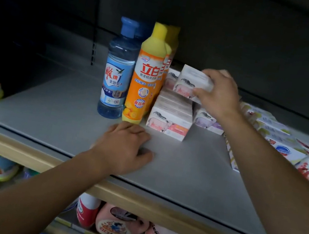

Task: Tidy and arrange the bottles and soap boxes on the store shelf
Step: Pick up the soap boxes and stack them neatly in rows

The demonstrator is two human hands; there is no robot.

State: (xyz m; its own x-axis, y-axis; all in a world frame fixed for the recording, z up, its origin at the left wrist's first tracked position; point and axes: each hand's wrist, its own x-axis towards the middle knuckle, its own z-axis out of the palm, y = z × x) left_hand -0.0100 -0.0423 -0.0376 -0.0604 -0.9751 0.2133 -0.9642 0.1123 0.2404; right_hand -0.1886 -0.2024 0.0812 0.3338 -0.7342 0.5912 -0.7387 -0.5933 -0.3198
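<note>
Your right hand (219, 95) pinches a soap box (193, 83) by its end; your left hand (123, 148) rests flat, holding nothing. Light, crushable cardboard: hold its edges gently.

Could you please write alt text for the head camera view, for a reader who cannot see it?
A person's right hand holds a white soap box above stacked soap boxes on a grey store shelf. The left hand rests on the shelf before a blue bottle and an orange bottle.
</note>
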